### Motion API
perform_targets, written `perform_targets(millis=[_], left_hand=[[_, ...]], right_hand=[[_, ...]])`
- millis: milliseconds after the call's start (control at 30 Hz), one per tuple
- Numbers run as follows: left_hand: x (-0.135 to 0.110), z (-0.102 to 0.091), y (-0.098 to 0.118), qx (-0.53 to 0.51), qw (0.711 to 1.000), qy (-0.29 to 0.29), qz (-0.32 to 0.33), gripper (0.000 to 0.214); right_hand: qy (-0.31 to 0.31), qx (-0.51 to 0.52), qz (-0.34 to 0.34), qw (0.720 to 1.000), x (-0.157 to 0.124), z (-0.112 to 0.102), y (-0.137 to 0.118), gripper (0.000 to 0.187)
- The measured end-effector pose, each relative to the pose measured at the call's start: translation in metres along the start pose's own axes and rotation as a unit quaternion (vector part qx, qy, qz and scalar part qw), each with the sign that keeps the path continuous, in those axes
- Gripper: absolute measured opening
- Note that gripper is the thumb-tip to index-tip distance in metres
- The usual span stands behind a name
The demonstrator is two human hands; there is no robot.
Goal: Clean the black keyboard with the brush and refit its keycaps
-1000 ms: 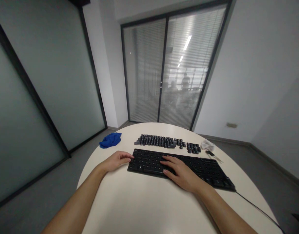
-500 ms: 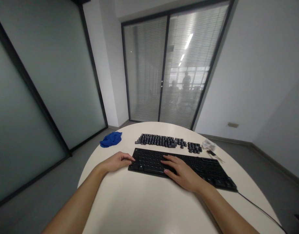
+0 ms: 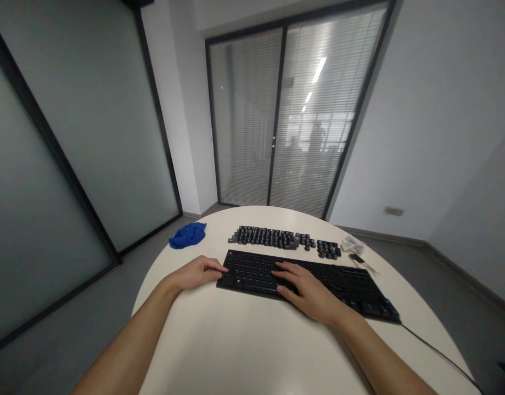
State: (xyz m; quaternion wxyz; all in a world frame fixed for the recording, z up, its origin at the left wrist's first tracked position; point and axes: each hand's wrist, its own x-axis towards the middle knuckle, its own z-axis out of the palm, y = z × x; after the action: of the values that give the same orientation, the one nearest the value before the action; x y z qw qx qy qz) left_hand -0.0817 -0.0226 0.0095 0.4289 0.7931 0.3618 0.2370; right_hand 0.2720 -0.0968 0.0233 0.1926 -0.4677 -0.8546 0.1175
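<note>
A black keyboard (image 3: 343, 282) with its keycaps off lies across the round white table (image 3: 236, 340). My left hand (image 3: 197, 272) rests on the table at the keyboard's left end, its curled fingers gripping that edge. My right hand (image 3: 308, 291) lies flat on the keyboard's middle with its fingers stretched out toward the left. It holds nothing. Just behind the keyboard, the loose black keycaps (image 3: 273, 237) are laid out in rows.
A crumpled blue cloth (image 3: 188, 235) lies at the table's far left. A small clear bag and a small tool (image 3: 355, 249) sit at the far right. The keyboard's cable (image 3: 437, 354) runs off the right edge. Glass doors with blinds stand behind the table.
</note>
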Motion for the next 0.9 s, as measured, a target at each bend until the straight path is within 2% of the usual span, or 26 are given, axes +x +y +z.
perform_targets(millis=[900], left_hand=[[0.0002, 0.0046, 0.0041, 0.008, 1.0, 0.021, -0.009, 0.027]], right_hand=[[0.001, -0.004, -0.002, 1.0, -0.0001, 0.0006, 0.0006, 0.047]])
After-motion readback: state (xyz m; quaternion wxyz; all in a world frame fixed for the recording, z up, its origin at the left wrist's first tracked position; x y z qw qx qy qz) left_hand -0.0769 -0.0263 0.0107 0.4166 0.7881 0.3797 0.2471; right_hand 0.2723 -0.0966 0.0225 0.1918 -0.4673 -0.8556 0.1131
